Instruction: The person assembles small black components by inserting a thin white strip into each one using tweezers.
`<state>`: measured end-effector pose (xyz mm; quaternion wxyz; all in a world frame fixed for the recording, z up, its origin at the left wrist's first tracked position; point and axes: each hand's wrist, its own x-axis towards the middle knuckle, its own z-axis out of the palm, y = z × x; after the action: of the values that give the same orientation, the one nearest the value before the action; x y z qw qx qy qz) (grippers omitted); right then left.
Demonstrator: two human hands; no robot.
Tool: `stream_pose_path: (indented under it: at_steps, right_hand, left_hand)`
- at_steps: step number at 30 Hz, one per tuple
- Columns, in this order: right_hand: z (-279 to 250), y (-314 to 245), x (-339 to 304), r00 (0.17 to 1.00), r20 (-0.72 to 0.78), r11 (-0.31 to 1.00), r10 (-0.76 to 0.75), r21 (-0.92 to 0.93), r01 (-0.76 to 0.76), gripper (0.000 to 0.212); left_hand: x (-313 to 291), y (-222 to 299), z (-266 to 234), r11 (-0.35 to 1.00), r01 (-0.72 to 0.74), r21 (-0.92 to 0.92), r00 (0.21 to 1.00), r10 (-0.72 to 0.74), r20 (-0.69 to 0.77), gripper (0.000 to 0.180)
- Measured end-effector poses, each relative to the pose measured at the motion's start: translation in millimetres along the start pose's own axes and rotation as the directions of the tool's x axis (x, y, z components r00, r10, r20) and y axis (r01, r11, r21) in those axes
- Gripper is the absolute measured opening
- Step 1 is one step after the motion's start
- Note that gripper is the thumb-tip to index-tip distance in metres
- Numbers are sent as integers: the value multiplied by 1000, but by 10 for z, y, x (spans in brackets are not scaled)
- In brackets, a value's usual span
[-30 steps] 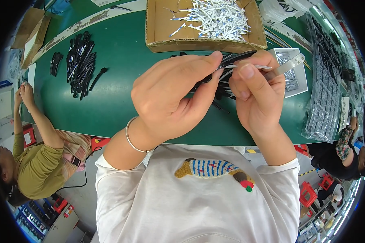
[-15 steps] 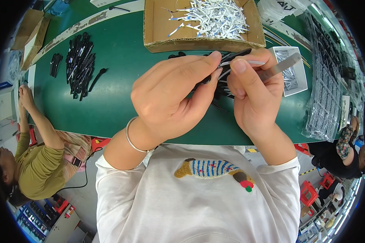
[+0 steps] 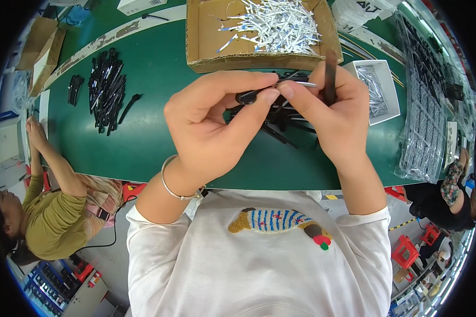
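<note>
My left hand is closed, pinching a slim black part with a rounded end between thumb and forefinger. Against it, fingertips almost touching, my right hand pinches a thin whitish strip. A flat metal tool, seen nearly edge-on, is also tucked in the fingers of my right hand; its exact kind does not show. Below both hands lies a heap of similar black parts, partly covered by them. Where strip and black part meet is hidden by fingertips.
A cardboard box of white-and-blue scraps stands beyond my hands. Right of them is a white box with thin silvery pieces, then clear plastic trays. A pile of black parts lies left. A person works at far left.
My hands have come lower and apart from the pile, showing more of the black part. The metal tool swung from pointing right to pointing away. The whitish strip now points at the black part.
</note>
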<state>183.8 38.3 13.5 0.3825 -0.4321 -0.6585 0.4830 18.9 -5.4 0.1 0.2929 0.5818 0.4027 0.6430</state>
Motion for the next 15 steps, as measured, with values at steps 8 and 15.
stream_pose_path:
  at_steps: [8, 15]
  right_hand:
    - [-52, 48, 11, 972, -109, 961, -208, 164, 224, 20]
    - [-97, 143, 36, 840, -125, 842, -528, 46, 537, 23]
  left_hand:
    - [58, 21, -42, 747, 437, -501, 873, -486, 37, 13]
    - [48, -7, -96, 701, 596, -391, 802, -535, 265, 12]
